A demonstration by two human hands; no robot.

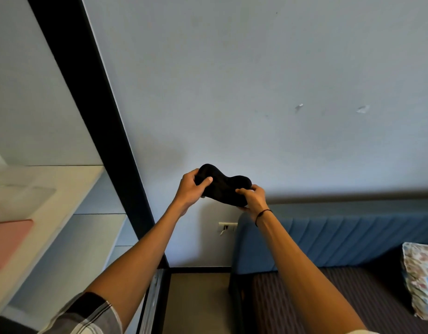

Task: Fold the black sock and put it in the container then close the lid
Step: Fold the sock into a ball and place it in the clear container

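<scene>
Both my hands hold a black sock (pixel 223 186) up in the air in front of the pale wall, arms stretched forward. My left hand (pixel 192 189) grips its left end, thumb pressed on the fabric. My right hand (pixel 252 197) pinches its lower right end; a thin black band circles that wrist. The sock looks bunched into a short curved shape between the hands. A clear flat lid or container (pixel 22 196) lies on the cream shelf at the left; I cannot tell which it is.
A cream shelf (pixel 70 189) at the left carries a pink flat item (pixel 8 242). A black vertical frame (pixel 106 131) runs beside it. At the right stands a bed with a blue headboard (pixel 340 237), a striped sheet and a floral pillow (pixel 420 280). A wall socket (pixel 227 227) sits below the hands.
</scene>
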